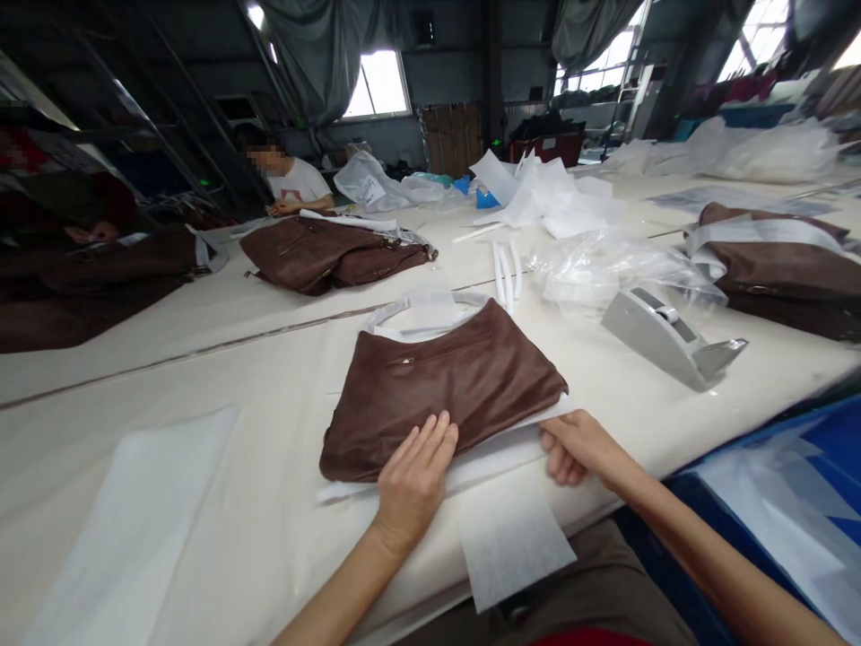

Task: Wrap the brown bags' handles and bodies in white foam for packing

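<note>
A brown handbag [437, 386] with a zipped pocket lies flat on the table in front of me. Its handle [383, 318], wrapped in white, curves away at the far side. My left hand [417, 471] rests on the bag's near edge, fingers stretched out. Under the bag is a white sheet [498, 453] that sticks out along the near side. At the bag's right corner, my right hand [575, 444] is closed, thumb and forefinger pinching the edge of that sheet. A thin white paper piece [515, 547] hangs over the table edge between my arms.
A grey tape dispenser [659, 336] stands to the right, beside clear plastic bags [598, 269]. White strips [506, 269] lie behind the handbag. More brown bags [329, 251] are across the table and at right [787, 260]. A white sheet [141, 511] lies left; people sit opposite.
</note>
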### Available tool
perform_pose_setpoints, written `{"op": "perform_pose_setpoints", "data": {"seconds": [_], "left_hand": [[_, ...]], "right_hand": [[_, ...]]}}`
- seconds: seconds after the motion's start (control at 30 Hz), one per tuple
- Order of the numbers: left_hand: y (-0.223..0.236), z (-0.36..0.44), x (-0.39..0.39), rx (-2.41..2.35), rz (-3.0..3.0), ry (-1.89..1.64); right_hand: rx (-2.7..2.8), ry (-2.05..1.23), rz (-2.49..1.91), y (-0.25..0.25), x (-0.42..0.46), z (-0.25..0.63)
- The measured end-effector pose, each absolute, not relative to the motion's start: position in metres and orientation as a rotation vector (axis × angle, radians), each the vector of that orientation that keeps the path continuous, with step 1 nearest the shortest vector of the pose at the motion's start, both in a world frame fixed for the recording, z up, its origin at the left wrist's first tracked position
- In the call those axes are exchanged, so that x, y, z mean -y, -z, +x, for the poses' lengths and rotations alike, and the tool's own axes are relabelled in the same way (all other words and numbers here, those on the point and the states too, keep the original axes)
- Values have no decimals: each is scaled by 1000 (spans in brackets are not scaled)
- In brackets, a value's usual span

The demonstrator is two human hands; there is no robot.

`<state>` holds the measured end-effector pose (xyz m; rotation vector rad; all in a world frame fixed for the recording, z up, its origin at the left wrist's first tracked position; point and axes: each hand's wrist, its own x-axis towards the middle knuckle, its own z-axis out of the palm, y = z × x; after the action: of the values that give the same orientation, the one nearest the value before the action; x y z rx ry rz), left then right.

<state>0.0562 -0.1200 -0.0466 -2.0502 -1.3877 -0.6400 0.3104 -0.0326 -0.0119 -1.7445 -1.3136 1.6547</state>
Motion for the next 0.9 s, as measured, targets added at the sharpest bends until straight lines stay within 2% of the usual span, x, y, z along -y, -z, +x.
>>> {"op": "perform_pose_setpoints", "data": {"seconds": [0.07, 0.17, 0.3, 0.47, 0.63, 0.8, 0.9], "left_hand": [[47, 57, 120, 1389, -2040, 637], [48, 58, 119, 1393, -2031, 630], [47, 60, 122, 1392, -2033, 611], [25, 65, 131, 1512, -2189, 579], [-15, 59, 111, 1791, -2467, 584], [6, 53, 88, 1692, -2405, 416], [24, 56, 90, 1699, -2422, 327]], "right_hand": [[1692, -1135, -1695, 0, 34, 322], [2165, -356, -1140, -18, 31, 318], [2700, 27, -554, -7, 20, 289], [2870, 251, -398, 38, 15, 284], [2762, 366, -363, 52, 18, 291], [2747, 318, -255, 53, 19, 294], [2806, 40, -184, 36, 14, 298]]}}
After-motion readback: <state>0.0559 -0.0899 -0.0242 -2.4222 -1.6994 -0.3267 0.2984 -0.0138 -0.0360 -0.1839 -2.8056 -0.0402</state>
